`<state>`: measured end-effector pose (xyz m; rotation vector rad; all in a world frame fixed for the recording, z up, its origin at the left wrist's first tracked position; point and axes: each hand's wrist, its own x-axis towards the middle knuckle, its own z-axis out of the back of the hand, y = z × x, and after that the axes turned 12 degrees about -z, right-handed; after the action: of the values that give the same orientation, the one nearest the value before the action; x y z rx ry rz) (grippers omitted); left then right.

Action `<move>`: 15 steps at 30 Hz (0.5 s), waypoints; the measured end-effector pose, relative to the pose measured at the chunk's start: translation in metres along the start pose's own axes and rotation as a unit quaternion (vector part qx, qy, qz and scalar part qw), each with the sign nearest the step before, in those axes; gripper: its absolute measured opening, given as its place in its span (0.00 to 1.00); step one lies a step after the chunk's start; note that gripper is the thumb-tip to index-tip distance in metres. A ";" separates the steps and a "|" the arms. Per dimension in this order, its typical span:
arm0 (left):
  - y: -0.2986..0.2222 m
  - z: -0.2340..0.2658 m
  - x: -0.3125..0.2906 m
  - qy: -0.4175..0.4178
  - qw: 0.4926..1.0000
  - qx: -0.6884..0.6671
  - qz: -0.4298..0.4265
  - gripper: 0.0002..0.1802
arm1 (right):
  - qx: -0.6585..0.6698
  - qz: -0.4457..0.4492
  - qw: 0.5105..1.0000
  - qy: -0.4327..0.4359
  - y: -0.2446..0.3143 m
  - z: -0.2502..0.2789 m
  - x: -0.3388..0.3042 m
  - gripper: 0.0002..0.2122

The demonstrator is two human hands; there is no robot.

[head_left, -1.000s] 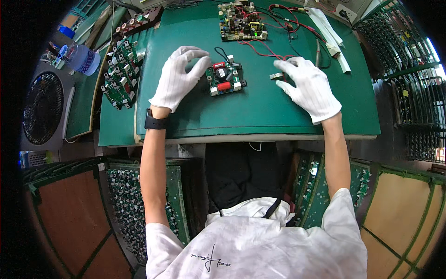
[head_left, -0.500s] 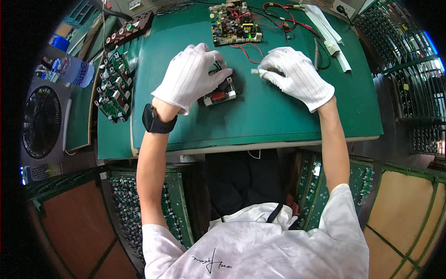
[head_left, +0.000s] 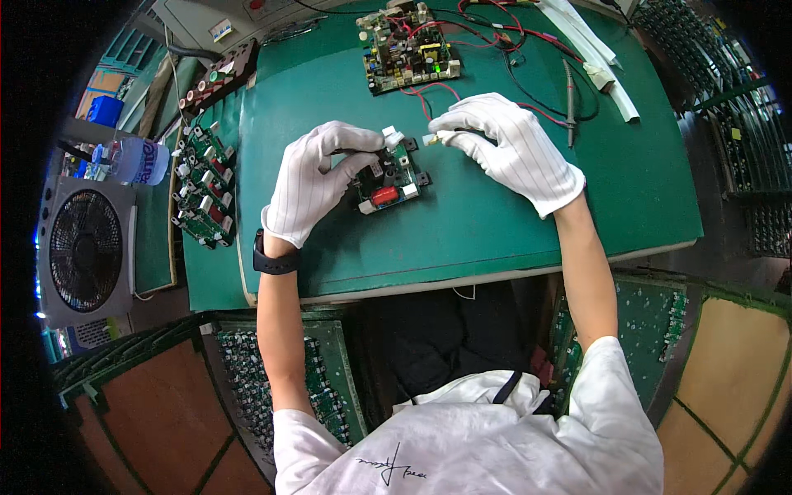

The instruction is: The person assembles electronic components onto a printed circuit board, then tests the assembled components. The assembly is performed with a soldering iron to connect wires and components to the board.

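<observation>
Both my hands wear white striped gloves. My left hand [head_left: 318,177] is closed on the left side of a small green circuit board [head_left: 404,176], thumb and fingers curled at its edge. The board carries a red component [head_left: 384,195], white blocks and dark parts; my fingers hide some of it. Just right of the board's far end, my right hand [head_left: 520,153] pinches a small white connector [head_left: 431,140] between thumb and fingertips. A narrow gap separates connector and board.
A larger populated circuit board [head_left: 408,54] with red and black wires lies at the back. Several green boards [head_left: 205,190] are stacked at the left. A pen-like tool [head_left: 570,103] and white strips [head_left: 582,41] lie at the right. A fan [head_left: 86,235] stands far left.
The connector in my right hand has come closer to the small board. My left fingers have shifted to the board's left, uncovering more of it. The whole view has shifted slightly.
</observation>
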<state>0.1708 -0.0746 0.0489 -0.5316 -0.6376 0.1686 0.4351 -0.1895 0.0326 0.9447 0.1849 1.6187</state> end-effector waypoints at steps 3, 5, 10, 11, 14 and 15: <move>0.005 -0.002 -0.004 -0.016 1.000 -0.004 -0.004 0.08 | 0.026 -0.043 0.999 0.014 0.000 -0.001 -0.001 0.08; 0.007 -0.003 -0.005 -0.029 1.000 -0.011 0.000 0.08 | 0.037 -0.071 0.996 0.041 0.005 0.001 0.000 0.09; -0.004 -0.017 -0.003 -0.098 0.974 -0.139 0.149 0.12 | 0.048 -0.077 0.995 0.032 0.005 -0.001 0.001 0.09; -0.008 -0.021 -0.002 -0.123 0.964 -0.145 0.188 0.14 | 0.054 -0.070 0.996 0.017 0.003 -0.002 0.001 0.09; -0.028 -0.025 0.011 -0.172 0.954 -0.110 0.218 0.18 | 0.072 -0.071 0.995 0.010 0.001 -0.004 -0.001 0.09; -0.028 -0.022 0.013 -0.172 0.954 -0.111 0.218 0.18 | 0.071 -0.070 0.995 0.010 0.001 -0.003 -0.001 0.09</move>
<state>0.1941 -0.1037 0.0549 -0.8681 -0.8789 0.6221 0.4320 -0.1892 0.0308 1.0017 0.3774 1.5003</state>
